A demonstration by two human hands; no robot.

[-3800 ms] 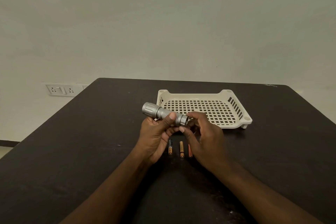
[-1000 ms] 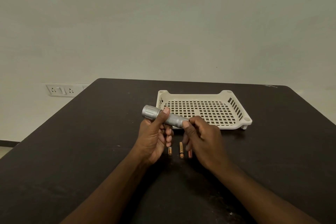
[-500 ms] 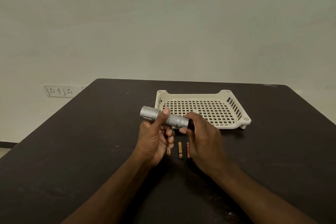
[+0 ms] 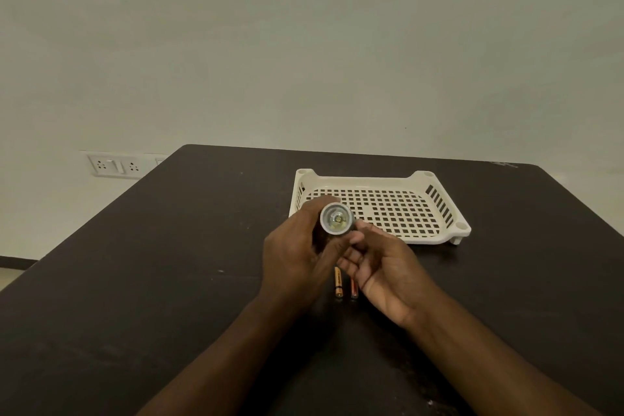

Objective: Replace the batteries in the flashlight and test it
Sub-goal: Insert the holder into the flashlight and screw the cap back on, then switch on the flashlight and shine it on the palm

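My left hand [image 4: 297, 253] grips a silver flashlight [image 4: 336, 219] whose round lens end points straight up at the camera; its body is hidden behind the head and my fingers. No lit beam shows in the lens. My right hand [image 4: 385, 267] sits just right of it, palm turned up, fingers loosely curled, with a fingertip touching the flashlight's head. On the dark table [image 4: 169, 280] below my hands lie two small batteries [image 4: 338, 284] side by side, partly covered by my fingers.
A cream perforated plastic tray [image 4: 435, 236] stands on the table just behind my hands, with nothing in it. A white wall socket plate [image 4: 114, 164] is on the wall at the left. The table's left edge runs diagonally.
The flashlight was lying sideways with my right hand at its tail end. Now it is turned lens-up toward the camera, and my right hand has come off the tail with its palm up.
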